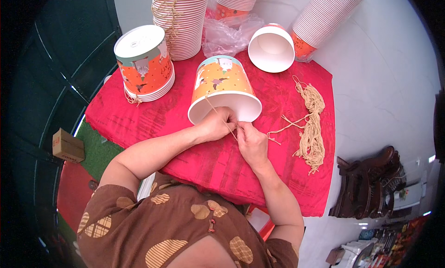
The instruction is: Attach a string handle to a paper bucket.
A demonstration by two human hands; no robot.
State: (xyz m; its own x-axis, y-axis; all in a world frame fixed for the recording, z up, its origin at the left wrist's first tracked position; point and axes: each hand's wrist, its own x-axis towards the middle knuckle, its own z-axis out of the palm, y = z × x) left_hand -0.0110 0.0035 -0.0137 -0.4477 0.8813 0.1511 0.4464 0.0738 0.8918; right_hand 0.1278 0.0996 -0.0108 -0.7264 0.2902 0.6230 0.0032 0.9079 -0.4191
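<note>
An orange patterned paper bucket (pixel 225 78) lies tipped on the table with its white mouth toward me. A thin tan string (pixel 212 106) runs from its wall near the rim down to my hands. My left hand (pixel 218 125) is closed at the mouth, pinching the string. Close beside it, my right hand (pixel 252 142) also pinches the string, and the fingertips of both hands meet. What the fingers do inside the grip is partly hidden. To the right lies a bundle of tan strings (pixel 311 129), with a few loose ends reaching toward my right hand.
A red cloth (pixel 208 161) covers the table. Upside-down buckets (pixel 143 64) are stacked at the left. Tall bucket stacks (pixel 185 27) (pixel 320 18) stand behind, near clear plastic (pixel 229 34). Another bucket (pixel 271 49) lies on its side. A cardboard box (pixel 68 145) is lower left.
</note>
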